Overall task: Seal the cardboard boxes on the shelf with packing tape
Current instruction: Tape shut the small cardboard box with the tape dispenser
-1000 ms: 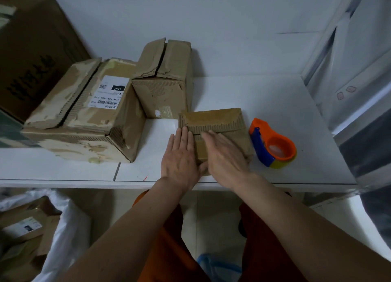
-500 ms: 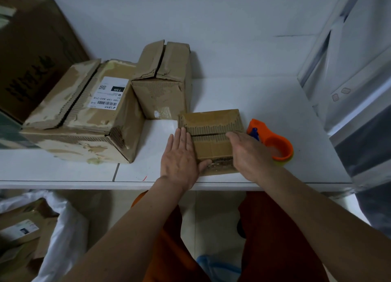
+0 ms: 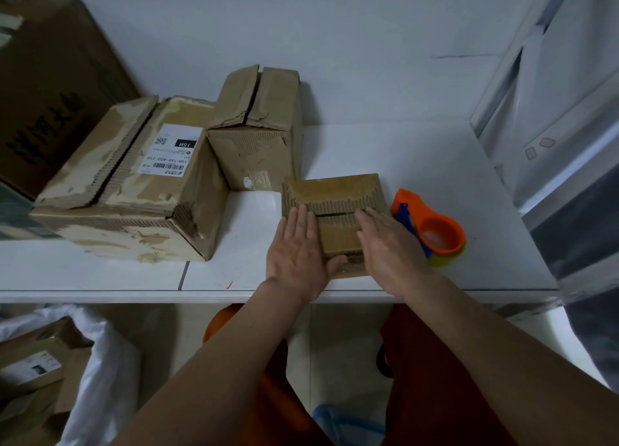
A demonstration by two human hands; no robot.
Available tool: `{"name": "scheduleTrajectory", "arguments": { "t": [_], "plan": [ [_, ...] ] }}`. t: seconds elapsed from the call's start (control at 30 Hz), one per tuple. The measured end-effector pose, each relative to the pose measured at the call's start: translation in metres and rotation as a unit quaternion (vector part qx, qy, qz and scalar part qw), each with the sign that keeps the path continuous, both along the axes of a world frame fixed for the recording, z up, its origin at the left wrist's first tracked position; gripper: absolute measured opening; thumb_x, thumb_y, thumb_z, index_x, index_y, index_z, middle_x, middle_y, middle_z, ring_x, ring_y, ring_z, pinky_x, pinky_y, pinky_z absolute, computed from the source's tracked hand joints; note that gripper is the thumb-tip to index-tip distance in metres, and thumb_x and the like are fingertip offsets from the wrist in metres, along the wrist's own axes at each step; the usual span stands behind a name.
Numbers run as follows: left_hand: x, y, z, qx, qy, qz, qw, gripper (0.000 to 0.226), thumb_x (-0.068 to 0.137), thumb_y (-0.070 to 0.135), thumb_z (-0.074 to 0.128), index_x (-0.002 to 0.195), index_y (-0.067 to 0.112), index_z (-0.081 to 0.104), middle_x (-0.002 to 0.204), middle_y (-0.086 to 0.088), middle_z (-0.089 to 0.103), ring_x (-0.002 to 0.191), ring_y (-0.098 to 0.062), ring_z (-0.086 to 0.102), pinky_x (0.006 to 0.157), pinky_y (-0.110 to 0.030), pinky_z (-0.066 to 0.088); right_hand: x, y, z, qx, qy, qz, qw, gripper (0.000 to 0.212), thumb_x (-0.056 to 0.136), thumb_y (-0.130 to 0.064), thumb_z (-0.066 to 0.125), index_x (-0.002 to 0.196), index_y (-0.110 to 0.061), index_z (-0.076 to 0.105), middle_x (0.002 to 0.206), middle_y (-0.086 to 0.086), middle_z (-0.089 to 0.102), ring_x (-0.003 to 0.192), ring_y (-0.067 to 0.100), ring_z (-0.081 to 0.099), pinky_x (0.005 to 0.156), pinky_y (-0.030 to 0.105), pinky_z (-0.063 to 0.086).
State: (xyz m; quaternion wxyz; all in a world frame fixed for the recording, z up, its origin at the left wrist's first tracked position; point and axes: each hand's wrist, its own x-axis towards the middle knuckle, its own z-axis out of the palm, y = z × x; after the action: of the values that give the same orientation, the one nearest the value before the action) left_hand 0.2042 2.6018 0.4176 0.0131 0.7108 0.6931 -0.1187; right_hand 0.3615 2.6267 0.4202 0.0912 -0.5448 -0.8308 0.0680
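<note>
Hands are lying flat, fingers straight: left hand (image 3: 299, 255) and right hand (image 3: 388, 250) pressing small box (image 3: 335, 208) flaps shut, tape dispenser (image 3: 432, 233) waiting beside.

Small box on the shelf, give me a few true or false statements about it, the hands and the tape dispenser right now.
1. Both hands lie flat on the small box. True: left hand and right hand press its top.
2. The right hand holds the tape dispenser. False: it sits untouched beside the box.
3. The box's flaps are taped shut. False: a dark slit shows between them, no tape visible.
4. The labelled box stands left of the small one. True.
</note>
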Motion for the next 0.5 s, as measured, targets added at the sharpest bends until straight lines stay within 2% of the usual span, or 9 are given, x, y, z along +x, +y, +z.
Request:
{"name": "scheduleTrajectory", "arguments": {
  "t": [0.13,0.27,0.37,0.5],
  "plan": [
    [0.002,0.001,0.007,0.001,0.033,0.055,0.998,0.106,0.086,0.078,0.014,0.148,-0.005,-0.009,0.157,-0.025,-0.012,0.147,-0.037,-0.012,0.12,-0.046,-0.005,-0.006,0.003,0.006,0.028,0.008,-0.03,0.999,0.036,0.1,-0.023,0.038,0.129,-0.006,0.049,0.125,0.01,0.059,0.118,0.023,0.054,0.103,0.034,0.04],
    [0.001,0.018,0.01,-0.001,-0.004,-0.055,0.998,0.1,0.089,0.071,0.024,0.149,0.004,-0.016,0.158,-0.017,-0.02,0.146,-0.029,-0.021,0.12,-0.042,-0.009,-0.042,0.013,0.013,-0.031,0.051,0.052,0.997,0.047,0.102,-0.025,0.03,0.148,-0.013,0.024,0.151,0.005,0.034,0.14,0.016,0.03,0.115,0.026,0.014],
    [-0.005,0.022,0.003,-0.028,0.012,-0.064,0.997,0.097,0.09,0.07,0.023,0.149,0.005,-0.018,0.158,-0.015,-0.019,0.146,-0.027,-0.019,0.12,-0.04,-0.01,-0.05,0.019,0.007,-0.045,0.051,0.051,0.996,0.045,0.102,-0.028,0.029,0.145,-0.015,0.028,0.147,0.004,0.04,0.135,0.014,0.038,0.114,0.027,0.024],
    [-0.007,0.021,-0.002,-0.039,0.034,-0.03,0.998,0.099,0.089,0.072,0.017,0.15,-0.001,-0.012,0.158,-0.019,-0.016,0.147,-0.03,-0.016,0.121,-0.042,-0.005,-0.041,0.02,0.0,-0.037,-0.015,0.063,0.997,0.052,0.102,-0.035,0.026,0.149,-0.012,0.021,0.152,0.007,0.033,0.14,0.016,0.031,0.115,0.029,0.022]
  ]
}}
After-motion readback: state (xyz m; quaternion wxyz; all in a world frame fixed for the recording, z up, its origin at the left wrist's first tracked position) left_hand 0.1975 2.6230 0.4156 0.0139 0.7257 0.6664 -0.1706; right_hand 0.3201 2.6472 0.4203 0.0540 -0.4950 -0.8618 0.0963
